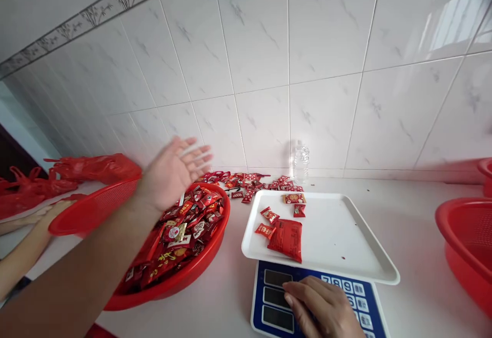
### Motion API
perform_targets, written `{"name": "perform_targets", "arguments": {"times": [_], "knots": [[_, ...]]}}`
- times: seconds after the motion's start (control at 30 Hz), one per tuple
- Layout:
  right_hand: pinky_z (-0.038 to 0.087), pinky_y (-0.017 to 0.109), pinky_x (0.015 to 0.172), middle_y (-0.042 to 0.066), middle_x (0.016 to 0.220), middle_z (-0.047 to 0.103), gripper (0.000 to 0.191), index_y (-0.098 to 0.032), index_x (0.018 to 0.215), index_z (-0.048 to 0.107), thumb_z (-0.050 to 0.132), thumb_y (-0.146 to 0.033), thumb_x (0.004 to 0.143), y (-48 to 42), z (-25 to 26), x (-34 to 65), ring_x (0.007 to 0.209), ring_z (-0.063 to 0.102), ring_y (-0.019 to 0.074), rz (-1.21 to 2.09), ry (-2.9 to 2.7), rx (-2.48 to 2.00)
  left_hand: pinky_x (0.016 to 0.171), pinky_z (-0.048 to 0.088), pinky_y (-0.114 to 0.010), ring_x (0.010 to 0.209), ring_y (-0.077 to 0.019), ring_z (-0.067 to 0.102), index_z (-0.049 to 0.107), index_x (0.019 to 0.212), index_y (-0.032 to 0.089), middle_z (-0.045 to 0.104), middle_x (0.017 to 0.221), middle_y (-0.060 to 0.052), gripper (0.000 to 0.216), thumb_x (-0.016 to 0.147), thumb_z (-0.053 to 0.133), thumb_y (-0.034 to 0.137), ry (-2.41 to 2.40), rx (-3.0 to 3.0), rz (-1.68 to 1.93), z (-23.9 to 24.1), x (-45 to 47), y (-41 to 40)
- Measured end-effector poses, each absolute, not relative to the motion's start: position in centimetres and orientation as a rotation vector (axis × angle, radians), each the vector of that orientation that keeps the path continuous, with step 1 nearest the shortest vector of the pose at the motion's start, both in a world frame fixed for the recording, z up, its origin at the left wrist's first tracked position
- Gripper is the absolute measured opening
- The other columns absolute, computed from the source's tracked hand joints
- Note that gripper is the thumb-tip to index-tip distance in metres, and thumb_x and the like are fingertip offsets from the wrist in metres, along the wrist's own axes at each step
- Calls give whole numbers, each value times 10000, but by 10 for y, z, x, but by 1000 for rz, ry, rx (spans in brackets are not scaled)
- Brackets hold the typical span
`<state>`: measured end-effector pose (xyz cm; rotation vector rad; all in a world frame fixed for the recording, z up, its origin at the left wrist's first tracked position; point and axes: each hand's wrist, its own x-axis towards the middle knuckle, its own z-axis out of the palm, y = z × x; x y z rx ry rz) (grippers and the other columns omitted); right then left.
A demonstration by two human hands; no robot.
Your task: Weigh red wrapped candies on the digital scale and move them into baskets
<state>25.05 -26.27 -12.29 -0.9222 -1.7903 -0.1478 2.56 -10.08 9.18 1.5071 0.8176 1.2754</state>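
Note:
My left hand point(171, 174) is raised over the red basket point(226, 215) of wrapped snacks, palm showing and fingers spread, slightly blurred; nothing is in it. My right hand point(326, 304) rests palm down over the keypad of the blue digital scale point(258, 297), its fingers bent and the thumb close to the forefinger beside the dark displays. No item shows between those fingertips. On the scale sits a white tray point(330, 230). It carries a larger red packet point(287, 239), a small packet with a round biscuit picture point(294, 198) and several small red wrapped pieces point(269, 215).
Small red packets point(251, 181) lie scattered along the wall near a clear plastic bottle point(302, 161). Red plastic bags point(96, 167) and another red basket point(96, 204) stand at left, where another person's arms point(34, 230) reach in. A red basin point(461, 225) is at right.

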Motion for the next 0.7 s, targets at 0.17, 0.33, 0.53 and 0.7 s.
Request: {"name": "perform_targets", "arguments": {"times": [0.17,0.33,0.53,0.7], "knots": [[471,202,496,17,675,669,124,-161,952,619,502,-152,914,-263,-122,252,539,620,111,-112,-1781,-933,1065,357,-437,1279,-266,451,497,1254,227,515,1360,-110,471,890,469,525,934,2085,576,20,85,-111],[455,206,479,15,638,655,146,-150,922,626,482,-170,928,-263,-119,250,510,595,109,-170,-1763,-900,1116,255,-441,1385,-275,277,403,1381,216,360,1485,-115,552,902,455,485,818,2602,192,-30,145,-101],[443,213,455,13,615,649,149,-155,900,626,481,-177,928,-261,-123,248,486,586,113,-205,-1731,-878,1125,141,-517,1417,-333,155,306,1445,193,212,1550,-132,670,896,411,563,912,2737,20,-59,192,-70],[455,222,460,21,640,667,145,-151,907,627,484,-170,922,-260,-123,248,500,602,122,-210,-1737,-883,982,393,-361,1153,-244,541,602,1124,216,613,1241,-82,357,917,432,452,645,2665,56,-54,184,-76]]}}
